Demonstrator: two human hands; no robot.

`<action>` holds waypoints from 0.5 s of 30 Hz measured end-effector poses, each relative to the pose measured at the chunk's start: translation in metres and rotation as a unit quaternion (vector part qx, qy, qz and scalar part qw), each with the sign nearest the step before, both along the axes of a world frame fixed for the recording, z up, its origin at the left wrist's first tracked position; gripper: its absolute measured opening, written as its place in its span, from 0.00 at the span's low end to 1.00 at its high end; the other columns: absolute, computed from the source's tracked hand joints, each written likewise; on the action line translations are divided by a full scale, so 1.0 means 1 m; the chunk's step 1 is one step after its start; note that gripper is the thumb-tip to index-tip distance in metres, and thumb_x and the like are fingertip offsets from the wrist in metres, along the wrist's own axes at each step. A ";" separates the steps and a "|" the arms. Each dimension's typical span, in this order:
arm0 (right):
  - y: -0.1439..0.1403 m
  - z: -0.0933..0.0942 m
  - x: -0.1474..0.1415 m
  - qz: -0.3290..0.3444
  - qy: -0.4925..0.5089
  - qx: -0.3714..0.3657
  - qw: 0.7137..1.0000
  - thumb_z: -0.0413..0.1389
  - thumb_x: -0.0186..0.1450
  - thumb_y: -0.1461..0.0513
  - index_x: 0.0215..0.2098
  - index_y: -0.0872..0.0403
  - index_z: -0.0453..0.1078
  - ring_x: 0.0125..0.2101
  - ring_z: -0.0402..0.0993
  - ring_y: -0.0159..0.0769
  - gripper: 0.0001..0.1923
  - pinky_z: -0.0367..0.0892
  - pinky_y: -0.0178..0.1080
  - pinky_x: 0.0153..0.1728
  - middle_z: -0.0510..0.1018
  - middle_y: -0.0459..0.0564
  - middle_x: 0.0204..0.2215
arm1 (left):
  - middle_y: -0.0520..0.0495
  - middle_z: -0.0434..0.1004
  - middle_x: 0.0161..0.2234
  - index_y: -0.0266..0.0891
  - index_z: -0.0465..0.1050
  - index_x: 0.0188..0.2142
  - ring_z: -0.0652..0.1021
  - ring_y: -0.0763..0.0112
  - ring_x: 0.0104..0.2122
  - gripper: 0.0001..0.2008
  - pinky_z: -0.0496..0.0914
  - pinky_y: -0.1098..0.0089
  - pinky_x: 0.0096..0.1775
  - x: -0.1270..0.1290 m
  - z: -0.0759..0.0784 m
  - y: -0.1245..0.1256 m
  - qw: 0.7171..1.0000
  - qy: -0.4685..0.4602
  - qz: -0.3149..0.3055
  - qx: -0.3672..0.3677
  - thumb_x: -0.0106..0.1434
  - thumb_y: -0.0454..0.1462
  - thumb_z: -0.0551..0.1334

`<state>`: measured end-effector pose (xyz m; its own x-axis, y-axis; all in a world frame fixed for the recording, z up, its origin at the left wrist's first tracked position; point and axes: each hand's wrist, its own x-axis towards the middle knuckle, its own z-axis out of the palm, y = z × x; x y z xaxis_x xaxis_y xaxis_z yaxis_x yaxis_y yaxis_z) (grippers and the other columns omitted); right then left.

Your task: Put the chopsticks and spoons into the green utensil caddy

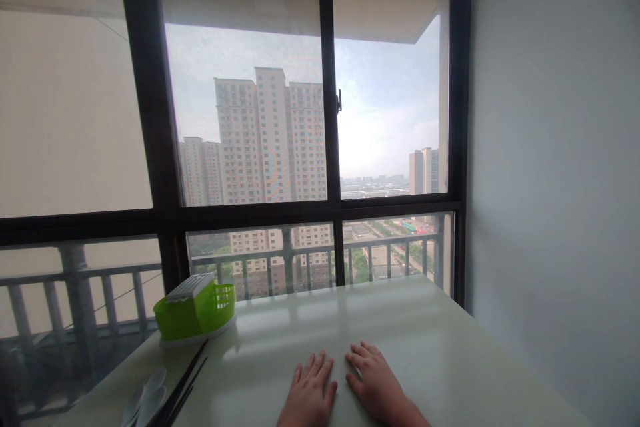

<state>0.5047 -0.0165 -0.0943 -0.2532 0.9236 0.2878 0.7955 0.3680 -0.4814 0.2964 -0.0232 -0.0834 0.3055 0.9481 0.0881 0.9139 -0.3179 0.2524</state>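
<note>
Both hands lie flat, palms down, on the pale glossy tabletop (425, 347) at the bottom centre of the frame, holding nothing. The left hand (309, 395) has its fingers spread slightly and pointing toward the window; the right hand (374, 383) sits just beside it, fingers loosely apart and angled a little toward the left one, with a narrow strip of table showing between the two. Neither hand touches any object, only the table's surface. Toward the lower left, well apart from the hands, a pair of dark chopsticks (183, 387) lies slanted on the table, and at the very bottom left edge sit some white spoons (145, 400), partly cut off by the frame. Beyond these, near the table's far left corner, stands a bright green plastic basket (197, 312) with slotted sides and a whitish ribbed lid or insert on its top, resting on a light base. Behind the table a large dark-framed window (327, 147) fills the upper frame, showing a balcony railing, tall apartment blocks and a hazy sky. A plain white wall (555, 180) closes the right side.
</note>
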 end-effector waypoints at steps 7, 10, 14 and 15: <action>0.000 0.001 0.000 0.000 -0.007 -0.001 1.000 0.55 0.69 0.57 0.62 0.44 0.71 0.66 0.54 0.49 0.23 0.44 0.50 0.69 0.65 0.46 0.64 | 0.50 0.50 0.72 0.46 0.57 0.69 0.52 0.55 0.71 0.32 0.46 0.46 0.69 -0.001 -0.004 0.002 1.000 -0.003 -0.003 0.003 0.69 0.51 0.46; -0.001 0.001 0.000 -0.001 -0.006 0.001 1.000 0.55 0.69 0.57 0.62 0.43 0.71 0.66 0.54 0.48 0.23 0.44 0.51 0.69 0.65 0.46 0.65 | 0.50 0.50 0.72 0.47 0.57 0.69 0.53 0.55 0.71 0.32 0.46 0.46 0.69 -0.002 -0.006 0.004 1.000 -0.002 -0.005 0.004 0.69 0.51 0.46; -0.001 0.000 0.001 0.002 -0.008 0.000 1.000 0.54 0.70 0.56 0.62 0.44 0.70 0.66 0.53 0.48 0.23 0.44 0.51 0.69 0.65 0.46 0.65 | 0.50 0.50 0.71 0.47 0.57 0.69 0.53 0.56 0.71 0.31 0.46 0.47 0.69 -0.002 -0.007 0.004 1.000 -0.003 -0.004 0.005 0.69 0.50 0.46; -0.001 0.000 0.001 0.003 -0.008 -0.002 1.000 0.54 0.70 0.56 0.62 0.44 0.70 0.66 0.53 0.48 0.23 0.44 0.51 0.69 0.65 0.46 0.65 | 0.50 0.50 0.71 0.47 0.58 0.69 0.53 0.56 0.71 0.31 0.46 0.47 0.69 -0.001 -0.006 0.004 1.000 -0.004 -0.003 0.005 0.69 0.50 0.46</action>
<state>0.5055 -0.0173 -0.0944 -0.2633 0.9233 0.2797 0.8010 0.3709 -0.4699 0.2950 -0.0196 -0.0894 0.3110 0.9451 0.1001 0.9099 -0.3265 0.2558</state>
